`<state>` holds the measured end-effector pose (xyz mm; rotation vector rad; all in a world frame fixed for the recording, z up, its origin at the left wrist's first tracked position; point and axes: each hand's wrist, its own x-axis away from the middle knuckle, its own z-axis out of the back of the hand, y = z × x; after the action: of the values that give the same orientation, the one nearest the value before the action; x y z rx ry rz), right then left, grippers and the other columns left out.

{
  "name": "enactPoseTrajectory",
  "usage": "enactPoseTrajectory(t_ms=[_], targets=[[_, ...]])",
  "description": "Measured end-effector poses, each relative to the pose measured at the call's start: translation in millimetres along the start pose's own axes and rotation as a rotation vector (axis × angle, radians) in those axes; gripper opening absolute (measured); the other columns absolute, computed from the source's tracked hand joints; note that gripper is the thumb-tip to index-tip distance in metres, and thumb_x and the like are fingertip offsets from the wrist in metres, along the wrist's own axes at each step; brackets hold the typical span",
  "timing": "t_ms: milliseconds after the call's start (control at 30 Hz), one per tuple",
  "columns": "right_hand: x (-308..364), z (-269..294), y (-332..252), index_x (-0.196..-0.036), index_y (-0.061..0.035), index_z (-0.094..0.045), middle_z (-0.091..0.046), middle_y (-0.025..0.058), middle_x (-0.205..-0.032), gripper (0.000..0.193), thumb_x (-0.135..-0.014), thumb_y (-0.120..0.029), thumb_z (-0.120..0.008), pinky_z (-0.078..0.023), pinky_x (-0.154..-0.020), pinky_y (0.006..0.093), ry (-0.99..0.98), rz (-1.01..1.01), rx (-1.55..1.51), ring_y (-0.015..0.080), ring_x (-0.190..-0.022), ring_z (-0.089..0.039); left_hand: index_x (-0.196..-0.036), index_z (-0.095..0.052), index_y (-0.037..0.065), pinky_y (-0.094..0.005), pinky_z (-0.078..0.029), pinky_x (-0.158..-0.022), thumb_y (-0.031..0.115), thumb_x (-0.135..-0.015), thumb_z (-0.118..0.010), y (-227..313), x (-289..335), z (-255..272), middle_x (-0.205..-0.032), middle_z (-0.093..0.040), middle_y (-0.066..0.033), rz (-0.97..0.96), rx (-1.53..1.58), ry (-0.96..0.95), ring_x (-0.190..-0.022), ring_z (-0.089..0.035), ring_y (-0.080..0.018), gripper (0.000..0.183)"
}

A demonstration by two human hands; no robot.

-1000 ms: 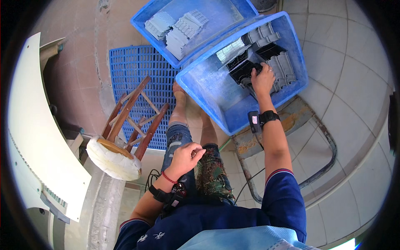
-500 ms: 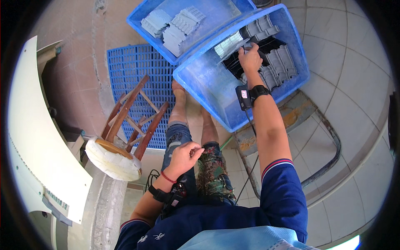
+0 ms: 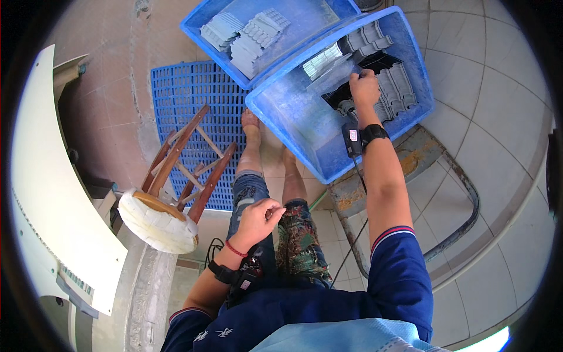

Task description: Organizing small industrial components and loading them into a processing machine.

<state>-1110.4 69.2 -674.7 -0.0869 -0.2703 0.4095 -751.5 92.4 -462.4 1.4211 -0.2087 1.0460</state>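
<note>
My right hand (image 3: pixel 365 89) reaches into the nearer blue bin (image 3: pixel 287 126), its fingers pinched together over a dark gap among the grey parts; whatever is in them is hidden. Beside it lie ridged grey parts (image 3: pixel 396 88) in a row, with another grey group (image 3: pixel 366 40) farther back. To its left is a flat grey sheet-like piece (image 3: pixel 337 76) next to a pale finned stack (image 3: pixel 321 62). My left hand (image 3: pixel 261 220) hovers above my thighs with curled fingers, nothing visible in it.
Behind stands a second blue bin (image 3: pixel 305 17) holding pale ridged stacks (image 3: pixel 258 38). A wooden stool (image 3: pixel 176 158) lies tipped by a blue slatted mat (image 3: pixel 190 88). A metal frame (image 3: pixel 463 205) is under the nearer bin; a white panel (image 3: pixel 64 193) curves at left.
My right hand has drawn back toward me and slightly right, away from the pale stack. The flat grey piece now lies exposed. My left hand stays nearly still.
</note>
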Motion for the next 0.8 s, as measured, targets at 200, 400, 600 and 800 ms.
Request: enactPoseTrajectory(t_ms=[200,400,600,800], targets=[[6.4,8.4,14.7,-0.094,-0.0054,-0.059,-0.060,0.0183,-0.094,0.032,-0.070,-0.026,-0.059,-0.045,-0.079,0.0415,-0.071,0.047,-0.074,0.0342,-0.089,-0.058,-0.079,-0.059,0.002,-0.0289,-0.046,-0.051,0.019,-0.079,-0.065,-1.3,0.3,-1.5,-0.069,-0.060,-0.0104,-0.003,-0.016,-0.003,-0.054,-0.058,-0.0196,0.017],[18.7,17.5,23.0,-0.101,-0.0016,-0.054,-0.057,0.0195,-0.099,0.040,-0.066,-0.018,-0.065,-0.044,-0.080,0.0416,0.057,0.202,0.040,0.0357,-0.092,-0.054,-0.080,-0.060,0.003,-0.0292,-0.046,-0.052,0.019,-0.079,-0.065,0.7,0.1,-0.6,-0.068,-0.060,-0.0103,0.006,-0.003,-0.016,-0.055,-0.058,-0.0201,0.017],[23.0,33.4,-11.7,-0.109,-0.0032,-0.049,-0.054,0.0173,-0.108,0.047,-0.066,-0.010,-0.067,-0.042,-0.083,0.0420,0.132,0.593,-0.111,0.0338,-0.099,-0.052,-0.080,-0.060,0.003,-0.0289,-0.046,-0.052,0.019,-0.079,-0.065,-1.5,-2.4,0.1,-0.069,-0.060,-0.0104,0.012,-0.020,-0.023,-0.056,-0.059,-0.0199,0.017],[11.3,29.5,-36.4,-0.116,-0.0067,-0.047,-0.052,0.0123,-0.115,0.059,-0.062,-0.010,-0.073,-0.038,-0.089,0.0414,0.160,0.755,-0.093,0.0296,-0.105,-0.050,-0.080,-0.060,0.003,-0.0288,-0.046,-0.052,0.019,-0.079,-0.065,0.2,-5.8,-1.6,-0.070,-0.061,-0.0103,0.016,-0.010,-0.030,-0.055,-0.059,-0.0198,0.017]])
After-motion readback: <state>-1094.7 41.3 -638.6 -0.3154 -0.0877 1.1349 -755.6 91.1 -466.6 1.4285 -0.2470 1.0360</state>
